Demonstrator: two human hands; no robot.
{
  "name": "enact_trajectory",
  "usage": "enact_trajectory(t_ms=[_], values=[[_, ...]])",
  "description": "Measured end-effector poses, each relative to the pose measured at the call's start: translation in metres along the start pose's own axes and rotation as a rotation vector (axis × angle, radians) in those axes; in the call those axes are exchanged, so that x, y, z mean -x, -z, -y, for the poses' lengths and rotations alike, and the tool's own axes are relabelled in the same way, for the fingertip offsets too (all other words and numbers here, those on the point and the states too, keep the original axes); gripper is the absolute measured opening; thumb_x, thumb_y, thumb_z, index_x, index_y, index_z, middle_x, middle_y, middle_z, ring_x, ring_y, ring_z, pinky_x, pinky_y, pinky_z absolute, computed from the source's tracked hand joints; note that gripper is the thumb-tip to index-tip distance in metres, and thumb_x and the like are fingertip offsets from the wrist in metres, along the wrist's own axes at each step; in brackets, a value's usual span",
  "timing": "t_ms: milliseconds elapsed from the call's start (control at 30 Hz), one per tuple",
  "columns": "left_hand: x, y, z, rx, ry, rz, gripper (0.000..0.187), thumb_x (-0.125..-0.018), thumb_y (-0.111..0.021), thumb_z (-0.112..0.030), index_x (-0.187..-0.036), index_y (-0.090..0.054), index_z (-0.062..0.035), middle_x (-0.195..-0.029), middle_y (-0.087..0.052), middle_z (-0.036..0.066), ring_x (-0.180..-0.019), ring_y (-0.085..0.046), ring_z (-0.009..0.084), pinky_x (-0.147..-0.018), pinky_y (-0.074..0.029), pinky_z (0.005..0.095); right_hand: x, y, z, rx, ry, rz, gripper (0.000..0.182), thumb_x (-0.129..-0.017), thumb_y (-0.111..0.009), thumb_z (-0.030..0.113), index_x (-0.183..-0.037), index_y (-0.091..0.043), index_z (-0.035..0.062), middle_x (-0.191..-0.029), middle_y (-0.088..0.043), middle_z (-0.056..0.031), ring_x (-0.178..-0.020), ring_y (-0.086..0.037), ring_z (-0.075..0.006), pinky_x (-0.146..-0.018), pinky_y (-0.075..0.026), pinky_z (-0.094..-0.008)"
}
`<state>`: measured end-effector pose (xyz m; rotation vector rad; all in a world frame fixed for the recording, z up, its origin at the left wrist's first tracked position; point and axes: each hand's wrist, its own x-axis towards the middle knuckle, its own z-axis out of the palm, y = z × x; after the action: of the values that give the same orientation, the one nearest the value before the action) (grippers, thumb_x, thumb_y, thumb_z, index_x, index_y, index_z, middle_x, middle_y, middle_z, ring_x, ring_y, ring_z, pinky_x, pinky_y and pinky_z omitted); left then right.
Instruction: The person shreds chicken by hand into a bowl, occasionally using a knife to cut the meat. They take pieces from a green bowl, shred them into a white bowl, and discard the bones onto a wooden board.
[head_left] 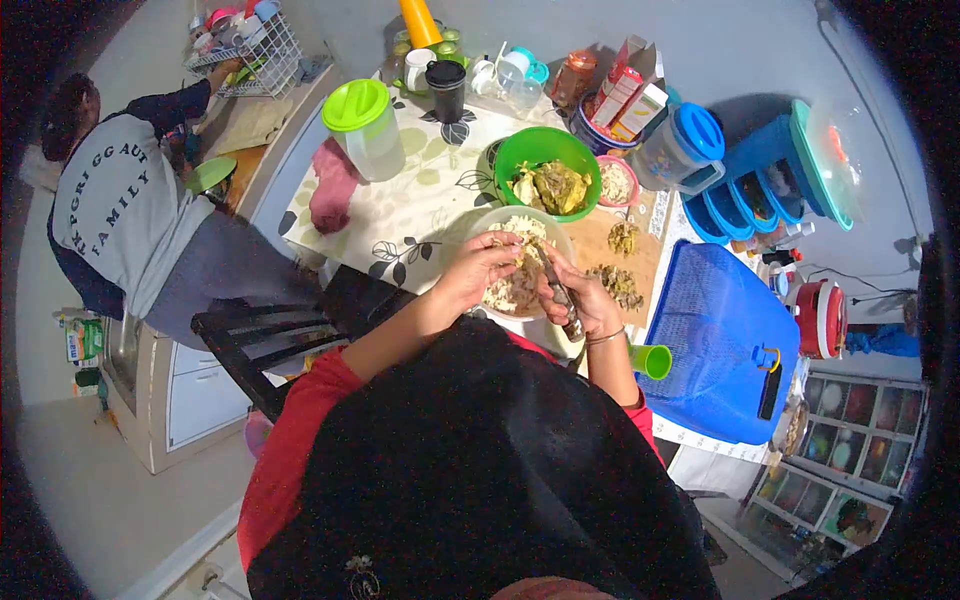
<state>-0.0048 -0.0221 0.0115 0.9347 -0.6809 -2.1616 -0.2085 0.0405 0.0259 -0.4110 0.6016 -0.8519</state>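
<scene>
Patterned tabletop (440,172), pale bowl (482,222) of shreds (508,292) by near edge. Right hand (588,300) wraps a dark elongated piece (556,280) above it, long axis near-to-far; left hand (482,268) beside the far end, fingers bent, can't tell its grip.

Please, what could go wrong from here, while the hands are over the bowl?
1. The right hand holds a long dark thing, unclear what, above the pale bowl; it might slip and drop onto the shredded food.
2. The green cup is close to the right forearm, so a careless elbow movement could knock it.
3. The green bowl sits very near the pale one, so moving either may push the other.
</scene>
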Motion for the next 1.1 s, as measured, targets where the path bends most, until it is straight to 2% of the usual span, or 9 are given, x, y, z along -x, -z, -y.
enact_trajectory(t_ms=[433,533,567,667,867,900,967,1033,1100], values=[[0.006,0.0,-0.003,-0.069,-0.079,-0.131,0.018,-0.084,-0.064,-0.012,-0.1,-0.061,-0.0058,-0.095,-0.064,0.004,-0.088,-0.06,0.0124,-0.077,-0.047,0.026,0.011,0.013,0.007,-0.122,0.088,0.064,0.055,-0.094,-0.045,0.026,-0.144,-0.021,0.023,-0.081,-0.045,-0.0074,-0.05,-0.039,-0.0133,-0.04,-0.033,-0.0248],[0.006,0.002,-0.002,-0.105,-0.051,-0.121,0.019,-0.083,-0.065,-0.012,-0.1,-0.06,-0.0053,-0.095,-0.063,0.004,-0.09,-0.06,0.0127,-0.077,-0.046,0.0258,0.025,0.031,0.028,-0.024,0.186,-0.144,0.055,-0.092,-0.045,0.023,-0.142,-0.023,0.0229,-0.08,-0.045,-0.0079,-0.05,-0.041,-0.0131,-0.039,-0.034,-0.0236],[0.007,0.001,-0.002,-0.09,-0.013,-0.141,0.018,-0.083,-0.064,-0.011,-0.1,-0.06,-0.0049,-0.096,-0.062,0.004,-0.091,-0.059,0.0133,-0.078,-0.046,0.0264,0.029,0.037,0.039,0.153,0.186,-0.326,0.054,-0.094,-0.044,0.023,-0.143,-0.022,0.0233,-0.078,-0.048,-0.006,-0.048,-0.041,-0.0125,-0.038,-0.034,-0.0238],[-0.001,0.011,0.008,-0.076,0.036,-0.117,0.017,-0.084,-0.059,-0.006,-0.1,-0.058,-0.0035,-0.098,-0.061,0.006,-0.094,-0.059,0.0151,-0.084,-0.046,0.0288,0.022,0.093,0.067,0.603,0.189,-0.775,0.044,-0.096,-0.038,0.019,-0.14,-0.033,0.0223,-0.071,-0.049,-0.0038,-0.044,-0.041,-0.0115,-0.038,-0.036,-0.0253],[-0.008,0.02,0.016,-0.005,0.058,-0.047,0.02,-0.081,-0.05,0.005,-0.1,-0.055,0.0023,-0.107,-0.056,0.011,-0.101,-0.056,0.0211,-0.094,-0.045,0.0342,0.006,0.231,0.092,0.783,-0.035,-0.986,0.045,-0.095,-0.038,0.022,-0.139,-0.034,0.022,-0.07,-0.048,-0.005,-0.042,-0.041,-0.0131,-0.035,-0.034,-0.0291],[-0.007,0.019,0.016,0.022,0.059,-0.049,0.021,-0.081,-0.05,0.006,-0.101,-0.054,0.0033,-0.107,-0.056,0.012,-0.102,-0.056,0.0224,-0.094,-0.045,0.0345,0.008,0.223,0.093,0.788,-0.004,-0.957,0.045,-0.091,-0.044,0.023,-0.134,-0.037,0.0102,-0.071,-0.049,-0.007,-0.042,-0.043,-0.0162,-0.035,-0.036,-0.0321],[-0.01,0.025,0.018,0.078,0.057,-0.043,0.022,-0.081,-0.049,0.007,-0.103,-0.051,0.007,-0.11,-0.053,0.015,-0.104,-0.056,0.0273,-0.096,-0.045,0.0339,-0.003,0.262,0.087,0.937,-0.021,-1.095,0.034,-0.086,-0.05,0.02,-0.114,-0.046,0.003,-0.072,-0.053,-0.0098,-0.047,-0.048,-0.0189,-0.037,-0.038,-0.034],[-0.018,0.041,0.025,0.111,0.071,-0.016,0.023,-0.083,-0.05,0.006,-0.105,-0.05,0.0074,-0.111,-0.053,0.016,-0.106,-0.055,0.0277,-0.096,-0.045,0.0321,-0.026,0.34,0.076,1.179,-0.054,-1.36,0.027,-0.081,-0.057,0.018,-0.095,-0.054,-0.0042,-0.073,-0.057,-0.0125,-0.053,-0.053,-0.0216,-0.04,-0.041,-0.0359],[-0.018,0.046,0.027,0.121,0.081,0.0,0.024,-0.085,-0.051,0.003,-0.108,-0.048,0.0082,-0.112,-0.052,0.016,-0.109,-0.054,0.0279,-0.099,-0.042,0.0319,-0.023,0.396,0.069,1.265,0.028,-1.04,0.025,-0.08,-0.055,0.015,-0.098,-0.055,-0.003,-0.073,-0.057,-0.0131,-0.055,-0.053,-0.0214,-0.041,-0.041,-0.0365]])
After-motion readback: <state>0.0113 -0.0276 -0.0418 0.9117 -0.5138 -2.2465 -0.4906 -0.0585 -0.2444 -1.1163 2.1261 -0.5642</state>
